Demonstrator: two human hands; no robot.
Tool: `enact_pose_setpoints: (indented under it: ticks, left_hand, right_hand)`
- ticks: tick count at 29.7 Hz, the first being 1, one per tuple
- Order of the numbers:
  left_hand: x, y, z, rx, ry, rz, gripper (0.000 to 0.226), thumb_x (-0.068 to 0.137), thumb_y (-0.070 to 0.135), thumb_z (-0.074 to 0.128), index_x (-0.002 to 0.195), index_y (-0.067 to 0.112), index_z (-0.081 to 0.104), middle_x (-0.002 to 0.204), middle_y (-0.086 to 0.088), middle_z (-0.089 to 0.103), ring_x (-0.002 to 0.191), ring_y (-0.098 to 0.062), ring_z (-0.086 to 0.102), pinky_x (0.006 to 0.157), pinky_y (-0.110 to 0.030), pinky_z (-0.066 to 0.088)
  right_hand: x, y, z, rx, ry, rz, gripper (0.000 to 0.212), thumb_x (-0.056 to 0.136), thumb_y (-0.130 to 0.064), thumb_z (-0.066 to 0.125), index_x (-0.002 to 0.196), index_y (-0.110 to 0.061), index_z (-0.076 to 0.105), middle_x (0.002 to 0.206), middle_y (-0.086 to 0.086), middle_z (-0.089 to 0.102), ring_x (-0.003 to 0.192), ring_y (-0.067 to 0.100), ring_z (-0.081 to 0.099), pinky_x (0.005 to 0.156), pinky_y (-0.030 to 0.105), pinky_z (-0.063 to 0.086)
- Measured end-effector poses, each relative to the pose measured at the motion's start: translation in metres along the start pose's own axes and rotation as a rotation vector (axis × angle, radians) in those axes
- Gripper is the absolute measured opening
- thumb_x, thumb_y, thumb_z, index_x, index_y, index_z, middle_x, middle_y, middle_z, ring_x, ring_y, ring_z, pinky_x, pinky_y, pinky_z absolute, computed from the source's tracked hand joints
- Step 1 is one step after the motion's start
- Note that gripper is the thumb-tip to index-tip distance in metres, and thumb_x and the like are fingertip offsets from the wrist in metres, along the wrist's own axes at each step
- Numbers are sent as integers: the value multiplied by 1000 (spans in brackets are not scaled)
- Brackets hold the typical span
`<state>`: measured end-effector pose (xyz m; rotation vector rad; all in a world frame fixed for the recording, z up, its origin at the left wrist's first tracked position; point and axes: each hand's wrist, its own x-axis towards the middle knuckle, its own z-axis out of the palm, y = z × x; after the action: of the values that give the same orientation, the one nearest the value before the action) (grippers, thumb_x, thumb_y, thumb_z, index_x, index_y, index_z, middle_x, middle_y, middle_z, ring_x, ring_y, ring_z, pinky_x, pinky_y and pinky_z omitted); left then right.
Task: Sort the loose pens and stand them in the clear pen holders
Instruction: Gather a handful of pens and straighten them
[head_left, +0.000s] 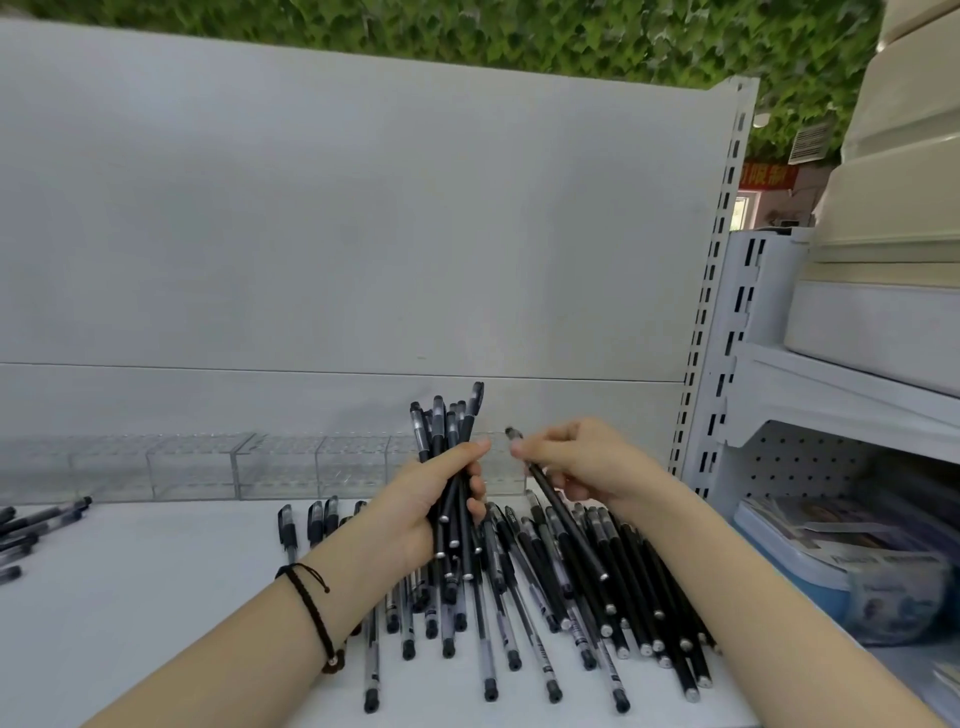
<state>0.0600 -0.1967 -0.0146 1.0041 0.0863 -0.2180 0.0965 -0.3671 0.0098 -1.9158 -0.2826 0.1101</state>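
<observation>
The left hand (415, 514) is wrapped round a bundle of black pens (451, 431), thumb across the front and fingers curled behind. The bundle stands nearly upright, its capped ends fanning out above the fist and its butt ends sticking out below the palm. A dark braided bracelet (311, 608) sits on that wrist.

Just to the right of it, the right hand (587, 462) pinches a single black pen (566, 522) near its upper end. This pen slants down and away from the bundle, with its tip close to the left thumb but not touching it.

Beneath both hands a heap of loose pens (519, 623) lies spread on the white shelf (156, 597), most pointing towards the person. Some have black barrels, others clear ones.

Beyond the hands, a row of clear pen holders (197, 462) stands along the grey back panel (337, 234). Far out to the left of the left hand lies a smaller cluster of pens (31, 530). To the right of the right hand, a neighbouring rack holds a blue box (795, 566).
</observation>
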Motion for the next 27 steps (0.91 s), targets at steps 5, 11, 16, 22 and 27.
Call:
enact_pose_setpoints:
  ticks: [5, 11, 16, 22, 27]
  left_hand:
    - [-4, 0, 4, 30, -84, -71, 18, 78, 14, 74, 87, 0, 68, 81, -12, 72, 68, -20, 70, 55, -26, 58]
    - [-9, 0, 7, 111, -197, -138, 27, 80, 18, 71, 96, -4, 70, 91, -15, 74, 76, -24, 73, 65, -33, 61]
    - [-8, 3, 5, 126, -183, -116, 19, 72, 20, 76, 71, 6, 63, 60, -3, 56, 46, -12, 55, 46, -22, 53]
    - [-5, 12, 1, -116, -101, -33, 25, 64, 18, 77, 74, 12, 55, 56, 2, 53, 35, -7, 45, 34, -18, 42]
    - [-7, 12, 1, -142, -153, -56, 24, 70, 26, 74, 75, 15, 53, 51, 5, 46, 33, -6, 41, 33, -16, 38]
  right_hand:
    - [1, -2, 5, 526, -28, -18, 29, 70, -24, 74, 91, -6, 65, 71, 4, 68, 43, 5, 44, 32, 15, 28]
    - [2, 1, 10, 471, 32, -90, 16, 83, -21, 70, 91, -9, 63, 75, 1, 65, 43, 6, 44, 34, 16, 25]
    - [1, 3, 13, 122, 91, -151, 27, 88, -41, 64, 85, -14, 69, 68, -6, 64, 46, 6, 42, 39, 16, 29]
    - [8, 22, 14, -686, 86, -141, 21, 79, -37, 72, 75, -17, 69, 65, -8, 61, 64, 8, 56, 67, 29, 48]
    - [7, 23, 17, -823, 37, -46, 36, 76, -51, 73, 78, -15, 71, 60, -8, 55, 66, 13, 55, 63, 28, 43]
